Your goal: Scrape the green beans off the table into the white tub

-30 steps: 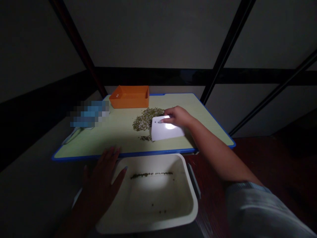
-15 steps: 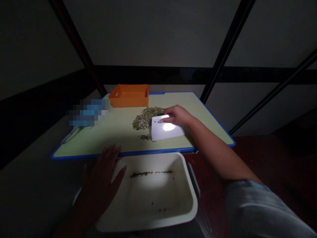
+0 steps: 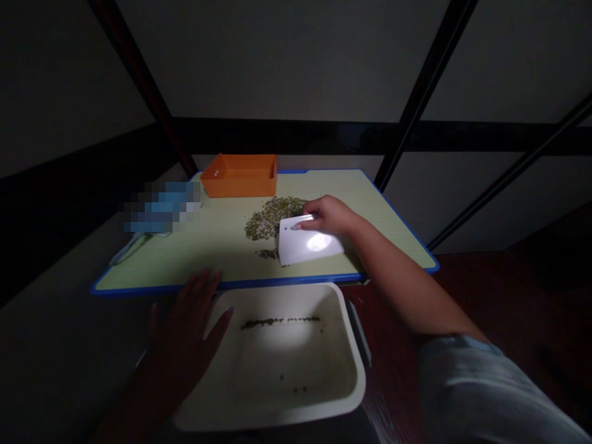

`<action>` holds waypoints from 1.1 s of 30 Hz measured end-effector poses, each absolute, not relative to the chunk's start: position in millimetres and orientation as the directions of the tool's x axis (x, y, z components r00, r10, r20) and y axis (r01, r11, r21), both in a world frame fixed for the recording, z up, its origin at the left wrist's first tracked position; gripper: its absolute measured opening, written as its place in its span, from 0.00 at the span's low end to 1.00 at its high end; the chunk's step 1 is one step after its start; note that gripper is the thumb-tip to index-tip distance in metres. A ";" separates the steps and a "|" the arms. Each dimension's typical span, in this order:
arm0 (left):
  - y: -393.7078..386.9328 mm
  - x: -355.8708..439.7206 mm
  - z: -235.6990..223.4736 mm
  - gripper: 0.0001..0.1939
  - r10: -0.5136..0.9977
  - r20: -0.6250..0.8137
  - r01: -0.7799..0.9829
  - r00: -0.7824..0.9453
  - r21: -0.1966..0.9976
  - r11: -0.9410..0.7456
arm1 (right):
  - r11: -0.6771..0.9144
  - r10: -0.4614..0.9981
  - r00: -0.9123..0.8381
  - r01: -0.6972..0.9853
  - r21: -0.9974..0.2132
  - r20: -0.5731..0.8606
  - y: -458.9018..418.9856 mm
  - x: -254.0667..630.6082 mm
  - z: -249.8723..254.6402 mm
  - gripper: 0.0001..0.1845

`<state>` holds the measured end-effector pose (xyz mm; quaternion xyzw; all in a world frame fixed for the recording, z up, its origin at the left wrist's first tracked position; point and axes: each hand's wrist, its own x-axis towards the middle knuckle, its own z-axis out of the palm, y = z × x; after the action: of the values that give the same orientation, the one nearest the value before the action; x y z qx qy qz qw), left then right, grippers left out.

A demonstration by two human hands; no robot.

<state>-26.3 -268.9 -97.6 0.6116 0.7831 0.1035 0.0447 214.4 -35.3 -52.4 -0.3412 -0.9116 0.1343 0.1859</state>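
Your right grip (image 3: 329, 214) pinches the far edge of a flat white scraper (image 3: 300, 248). The loose greenish-brown grains (image 3: 271, 216) lie on the pale-yellow, blue-edged bench (image 3: 383, 234), just left of the scraper, nearer that grip than your left grip (image 3: 182, 330), spread beside the cream rectangular basin (image 3: 282, 300).

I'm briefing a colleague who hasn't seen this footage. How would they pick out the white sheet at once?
Find the pale green tabletop edged in blue, just beyond the cream tub. At the near-right side of its scattered grains, the right hand grips the white sheet. Unlike the deep orange tray farther back, it is thin and brightly glaring.
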 end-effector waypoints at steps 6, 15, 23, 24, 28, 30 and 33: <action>-270.7 -27.9 -99.4 0.32 0.970 0.061 0.955 -0.237 0.197 0.221 | 0.746 0.661 -0.721 0.602 -0.286 0.208 -38.7 213.1 -50.5 0.22; -270.0 -27.9 -101.5 0.31 0.966 0.076 0.951 -0.246 0.209 0.226 | 0.757 0.643 -0.749 0.590 -0.281 0.161 -45.4 210.4 -47.8 0.25; -272.6 -27.9 -99.5 0.30 0.966 0.072 0.949 -0.247 0.222 0.226 | 0.753 0.624 -0.775 0.558 -0.348 0.106 -47.2 209.3 -48.4 0.25; -272.8 -28.0 -99.4 0.30 0.967 0.071 0.949 -0.245 0.224 0.223 | 0.752 0.617 -0.780 0.545 -0.371 0.105 -46.8 209.2 -48.9 0.25; -273.0 -27.7 -98.5 0.30 0.968 0.063 0.947 -0.242 0.234 0.221 | 0.737 0.593 -0.798 0.485 -0.472 0.105 -45.5 209.5 -50.9 0.25; -273.2 -27.4 -98.3 0.30 0.970 0.064 0.947 -0.236 0.241 0.215 | 0.721 0.586 -0.803 0.455 -0.523 0.109 -45.3 209.9 -51.3 0.26; -273.1 -27.4 -98.6 0.31 0.969 0.071 0.948 -0.236 0.238 0.213 | 0.689 0.578 -0.807 0.405 -0.601 0.120 -44.4 211.4 -51.3 0.28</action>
<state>-27.4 -273.1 -98.6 0.6164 0.7774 0.1164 0.0467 211.4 -44.4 -51.3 -0.2711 -0.9064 0.2861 0.1519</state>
